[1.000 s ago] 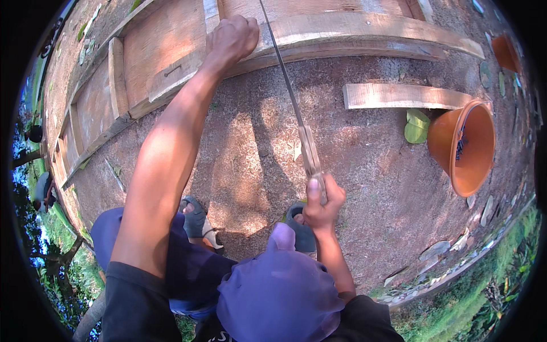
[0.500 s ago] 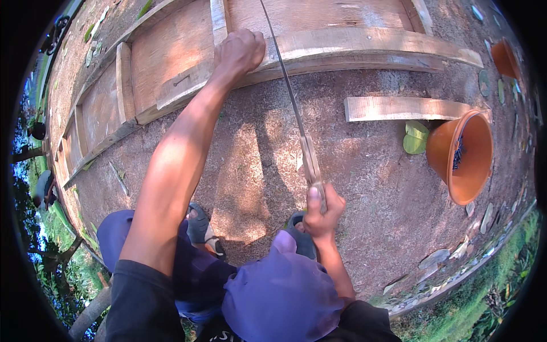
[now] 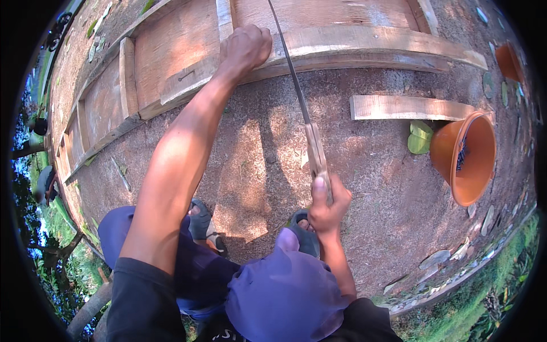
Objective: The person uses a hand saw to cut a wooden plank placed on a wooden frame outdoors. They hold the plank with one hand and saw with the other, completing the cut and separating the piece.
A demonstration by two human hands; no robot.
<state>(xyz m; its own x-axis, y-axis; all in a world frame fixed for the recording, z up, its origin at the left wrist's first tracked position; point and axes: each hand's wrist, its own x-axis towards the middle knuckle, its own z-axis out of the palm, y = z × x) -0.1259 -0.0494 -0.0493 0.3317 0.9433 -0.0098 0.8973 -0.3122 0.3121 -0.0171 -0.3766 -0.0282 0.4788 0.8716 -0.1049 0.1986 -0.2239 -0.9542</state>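
Note:
My left hand [image 3: 248, 45] is closed on a wooden beam [image 3: 387, 39] along the near edge of a panelled wooden frame [image 3: 154, 65]. Just right of it, the long dark blade of a handsaw [image 3: 290, 74] lies across that beam, running up out of the picture. My right hand [image 3: 329, 205] is wrapped round the saw's wooden handle [image 3: 315, 151], low in the picture between the frame and my body. A single nail [image 3: 185, 76] shows on the beam left of my left hand.
A loose timber piece [image 3: 407, 107] lies on the dirt beside an orange bucket [image 3: 476, 171] with nails inside and a green leaf [image 3: 420, 137]. A second orange container [image 3: 509, 61] is at the far right. My sandalled feet stand below the saw, with scattered leaves around.
The saw and my right hand have moved a little forward, toward the frame, since half a second ago. My left hand stays on the beam. The whole view has shifted slightly.

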